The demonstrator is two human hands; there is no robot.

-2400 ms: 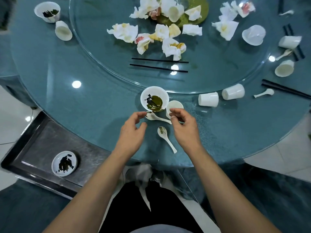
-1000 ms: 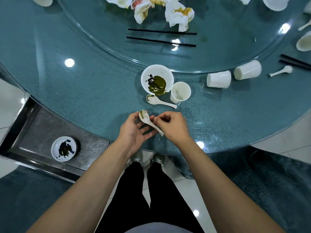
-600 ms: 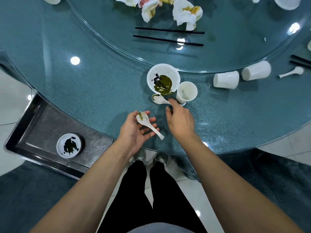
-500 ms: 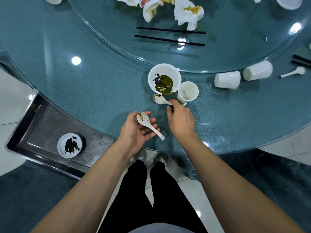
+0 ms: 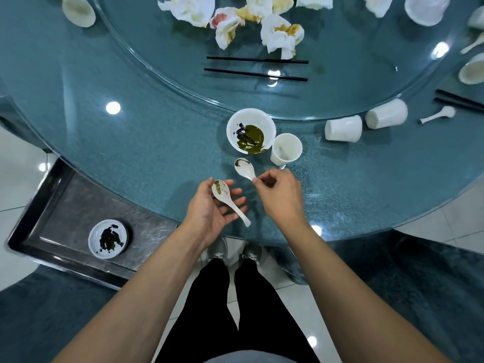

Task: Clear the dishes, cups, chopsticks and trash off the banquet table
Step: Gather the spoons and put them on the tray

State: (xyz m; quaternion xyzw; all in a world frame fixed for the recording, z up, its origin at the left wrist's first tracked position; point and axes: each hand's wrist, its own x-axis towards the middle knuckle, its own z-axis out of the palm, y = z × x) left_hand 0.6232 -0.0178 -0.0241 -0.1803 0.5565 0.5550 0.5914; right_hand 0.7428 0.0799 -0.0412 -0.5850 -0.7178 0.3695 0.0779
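On the counter (image 5: 131, 142), a bowl (image 5: 251, 131) is sitting with a cup (image 5: 286, 152) touching it at four o'clock, two tipped cups (image 5: 343, 128) lying at three o'clock, chopsticks (image 5: 256, 68) lying at twelve o'clock, and a tray (image 5: 65, 205) holding a dish (image 5: 108, 238) at eight o'clock.

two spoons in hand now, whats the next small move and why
Probably lay the second spoon, pinched by the right hand, into the left hand beside the first spoon resting on its open palm. That would free the right hand for the upright cup and dirty bowl just beyond; the tray with a saucer waits lower left.
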